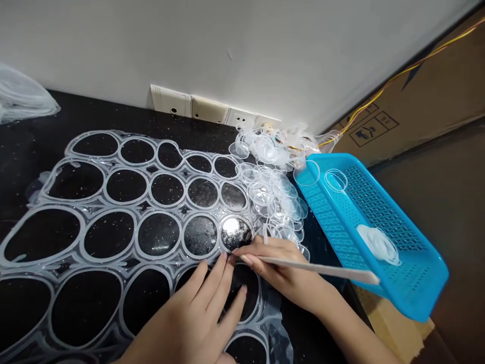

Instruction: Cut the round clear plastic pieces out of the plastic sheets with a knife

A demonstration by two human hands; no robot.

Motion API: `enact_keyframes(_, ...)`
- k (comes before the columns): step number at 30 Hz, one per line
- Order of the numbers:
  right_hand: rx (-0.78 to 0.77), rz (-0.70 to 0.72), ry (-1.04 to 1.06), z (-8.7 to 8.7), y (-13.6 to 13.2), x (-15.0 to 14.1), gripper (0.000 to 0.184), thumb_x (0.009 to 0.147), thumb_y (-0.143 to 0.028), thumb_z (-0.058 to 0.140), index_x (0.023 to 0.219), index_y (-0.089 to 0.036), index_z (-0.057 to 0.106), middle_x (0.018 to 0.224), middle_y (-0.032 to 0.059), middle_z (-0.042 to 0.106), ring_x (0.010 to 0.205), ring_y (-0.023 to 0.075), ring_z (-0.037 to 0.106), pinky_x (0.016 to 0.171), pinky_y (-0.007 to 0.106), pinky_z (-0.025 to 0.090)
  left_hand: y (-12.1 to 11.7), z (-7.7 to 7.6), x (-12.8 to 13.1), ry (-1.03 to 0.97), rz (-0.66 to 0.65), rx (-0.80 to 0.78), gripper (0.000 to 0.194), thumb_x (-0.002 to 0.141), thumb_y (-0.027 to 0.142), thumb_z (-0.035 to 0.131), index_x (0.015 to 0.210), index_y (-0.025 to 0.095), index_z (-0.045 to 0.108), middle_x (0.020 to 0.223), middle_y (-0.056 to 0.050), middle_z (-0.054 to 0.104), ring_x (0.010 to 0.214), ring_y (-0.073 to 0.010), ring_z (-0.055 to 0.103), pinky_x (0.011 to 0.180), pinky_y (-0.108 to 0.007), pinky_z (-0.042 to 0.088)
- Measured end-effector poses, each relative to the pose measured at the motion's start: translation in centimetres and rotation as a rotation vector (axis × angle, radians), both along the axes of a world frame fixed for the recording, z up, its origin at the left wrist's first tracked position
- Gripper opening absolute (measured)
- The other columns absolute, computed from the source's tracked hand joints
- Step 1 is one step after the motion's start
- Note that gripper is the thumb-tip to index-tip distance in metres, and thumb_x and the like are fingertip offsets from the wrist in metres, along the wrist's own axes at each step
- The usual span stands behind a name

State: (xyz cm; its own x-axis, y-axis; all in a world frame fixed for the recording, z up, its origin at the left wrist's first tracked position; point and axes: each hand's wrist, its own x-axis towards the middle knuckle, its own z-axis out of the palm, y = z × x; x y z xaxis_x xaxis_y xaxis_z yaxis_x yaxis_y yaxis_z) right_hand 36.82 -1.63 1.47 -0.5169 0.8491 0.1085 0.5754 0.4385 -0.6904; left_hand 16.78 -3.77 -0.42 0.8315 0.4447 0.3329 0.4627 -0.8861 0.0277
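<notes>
A translucent rubbery sheet with rows of large round holes lies on the black tabletop. My left hand rests on its near right part, palm down and fingers spread, fingertips by the rim of a hole. Pinched in my right hand is a long slim tool with a pale flat handle, which slants back to the right. Its tip meets the sheet beside my left fingertips; the fingers hide what kind of tip it is. Beyond my right hand, many loose clear discs and rings lie in a heap.
A blue perforated basket stands at the right, with a stack of whitish rings inside and rings over its rim. Wall sockets line the back. Clear plastic material lies far left. Cardboard boxes and a yellow cable are behind.
</notes>
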Motion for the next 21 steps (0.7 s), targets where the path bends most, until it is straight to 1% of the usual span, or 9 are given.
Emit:
enact_keyframes(3,0.025,0.035,-0.054,0.6,-0.2,0.0,0.022,0.092,-0.019,0.045,0.102,-0.015,0.064,0.082,0.005,0.067,0.069,0.0118,0.057,0.061,0.021,0.045,0.1,-0.2,0.0,0.018,-0.007,-0.026,0.066,0.068,0.072,0.054,0.108,0.021,0.061,0.114,-0.014,0.062,0.108,-0.0314,0.055,0.091,-0.042,0.028)
enact_keyframes(7,-0.034,0.021,-0.128,1.6,-0.2,1.0,0.021,0.093,-0.021,0.044,0.098,-0.016,0.064,0.08,0.004,0.067,0.069,0.0117,0.057,0.062,0.02,0.045,0.2,-0.4,0.0,0.03,-0.01,-0.063,0.068,0.068,0.074,0.05,0.112,0.022,0.06,0.12,-0.016,0.058,0.112,-0.0363,0.051,0.084,-0.045,0.033)
enact_keyframes(11,-0.075,0.022,-0.22,2.2,0.0,2.2,0.025,0.094,-0.024,0.041,0.098,-0.017,0.065,0.078,0.0047,0.064,0.068,0.0122,0.056,0.061,0.022,0.044,0.3,-0.1,0.0,0.055,-0.017,-0.07,0.068,0.067,0.074,0.051,0.111,0.024,0.061,0.12,-0.014,0.058,0.111,-0.0344,0.053,0.082,-0.044,0.035)
enact_keyframes(15,-0.07,0.028,-0.208,2.1,0.1,2.5,0.027,0.093,-0.03,0.044,0.101,-0.019,0.067,0.075,0.0049,0.056,0.067,0.0118,0.053,0.058,0.021,0.044,0.4,0.5,0.1,0.054,0.011,-0.055,0.066,0.065,0.074,0.054,0.107,0.024,0.064,0.118,-0.013,0.06,0.109,-0.0329,0.055,0.082,-0.042,0.036)
enact_keyframes(18,-0.076,0.031,-0.145,1.9,0.1,2.2,0.027,0.09,-0.03,0.049,0.106,-0.018,0.066,0.083,0.006,0.055,0.073,0.0115,0.055,0.064,0.02,0.047,0.4,0.6,0.2,0.043,0.015,-0.069,0.066,0.064,0.074,0.055,0.108,0.024,0.063,0.12,-0.013,0.059,0.108,-0.0328,0.055,0.08,-0.041,0.037)
enact_keyframes(21,-0.077,0.084,-0.144,1.7,0.0,1.9,0.028,0.089,-0.028,0.051,0.111,-0.018,0.064,0.095,0.0084,0.057,0.083,0.0124,0.059,0.072,0.02,0.05,0.4,0.3,0.2,0.029,0.005,-0.087,0.065,0.065,0.073,0.056,0.107,0.023,0.063,0.117,-0.012,0.061,0.109,-0.0341,0.054,0.08,-0.041,0.035)
